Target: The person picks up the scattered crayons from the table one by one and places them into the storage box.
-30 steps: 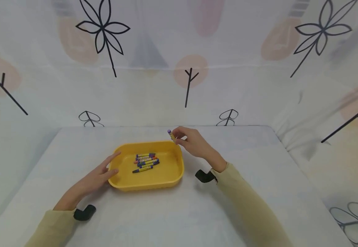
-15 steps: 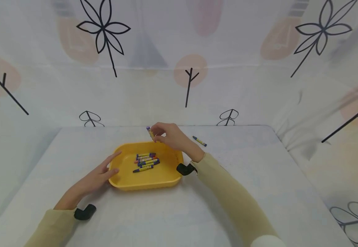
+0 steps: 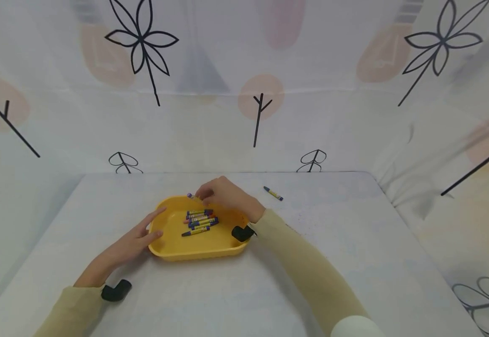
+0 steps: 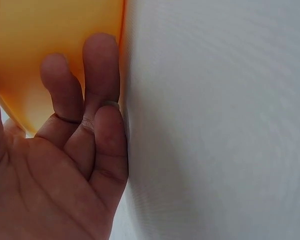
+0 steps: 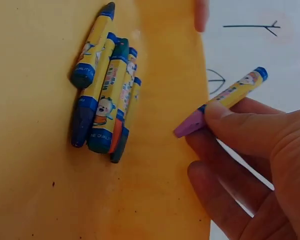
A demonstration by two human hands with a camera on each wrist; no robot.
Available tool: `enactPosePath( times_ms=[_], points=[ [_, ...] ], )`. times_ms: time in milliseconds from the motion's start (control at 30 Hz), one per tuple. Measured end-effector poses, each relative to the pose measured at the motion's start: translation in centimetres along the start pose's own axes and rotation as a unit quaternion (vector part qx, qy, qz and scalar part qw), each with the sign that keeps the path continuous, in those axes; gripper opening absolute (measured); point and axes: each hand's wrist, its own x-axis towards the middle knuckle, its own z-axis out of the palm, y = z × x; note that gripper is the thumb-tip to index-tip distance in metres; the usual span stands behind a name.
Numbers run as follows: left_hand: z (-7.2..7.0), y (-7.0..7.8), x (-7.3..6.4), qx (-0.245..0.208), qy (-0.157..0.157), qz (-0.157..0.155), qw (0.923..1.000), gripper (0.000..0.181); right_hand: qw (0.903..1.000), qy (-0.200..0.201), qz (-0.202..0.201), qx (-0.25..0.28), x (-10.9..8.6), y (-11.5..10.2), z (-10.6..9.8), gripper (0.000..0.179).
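Note:
My right hand (image 3: 223, 193) is over the far rim of the yellow tray (image 3: 172, 245). It pinches a crayon with a pinkish-purple tip (image 5: 191, 123) between thumb and fingers, the yellow wrapper and blue end sticking up past the thumb. Inside the tray, several crayons (image 5: 107, 92) in yellow wrappers lie side by side in a loose row, dark blue, green and orange tips among them. At the tray's left end my left hand (image 3: 136, 238) grips the rim, thumb and index finger reaching over it. Other fingers (image 4: 101, 65) bend against the outer wall in the left wrist view.
One dark-tipped crayon (image 3: 273, 193) lies by itself on the white table (image 3: 332, 243), beyond the tray's right end. Patterned cloth (image 3: 210, 131) hangs behind and at the sides. Small dark specks dot the tray floor.
My right hand has moved left and then down with the crayon, from the tray's right end to over its far side. The lone crayon on the table has come into sight. My left hand stays put.

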Motion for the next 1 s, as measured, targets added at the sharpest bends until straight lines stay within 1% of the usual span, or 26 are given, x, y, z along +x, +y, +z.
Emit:
enactPosePath(
  times_ms=[133, 267, 400, 567, 633, 733, 900, 1000],
  points=[
    [-0.1, 0.0, 0.0, 0.0, 0.0, 0.002, 1.0, 0.071, 0.9988, -0.018, 0.008, -0.044, 0.0, -0.3, 0.3, 0.023],
    [-0.1, -0.1, 0.1, -0.006, 0.001, 0.002, 1.0, 0.07, 0.9949, -0.038, 0.019, -0.091, 0.1, -0.5, 0.6, 0.022],
    [0.0, -0.2, 0.2, -0.004, 0.001, -0.002, 1.0, 0.071, 0.9916, -0.058, 0.028, -0.112, 0.1, -0.7, 0.9, 0.023],
    [0.1, -0.2, 0.1, 0.003, 0.002, -0.003, 1.0, 0.072, 0.9837, -0.094, 0.042, -0.147, 0.0, -1.1, 1.1, 0.022],
    [0.1, -0.1, 0.1, 0.002, 0.002, -0.002, 1.0, 0.072, 0.9814, -0.103, 0.049, -0.155, 0.0, -1.2, 1.1, 0.021],
    [0.0, 0.0, 0.0, 0.005, 0.002, -0.001, 1.0, 0.071, 0.9805, -0.107, 0.053, -0.156, -0.1, -1.2, 1.1, 0.02],
    [0.0, 0.0, 0.0, 0.006, 0.003, -0.002, 1.0, 0.071, 0.9824, -0.102, 0.04, -0.151, -0.1, -1.1, 1.1, 0.019],
    [0.1, 0.0, 0.0, 0.001, 0.003, -0.001, 1.0, 0.071, 0.984, -0.101, 0.04, -0.142, -0.1, -1.0, 1.1, 0.019]
  ],
)
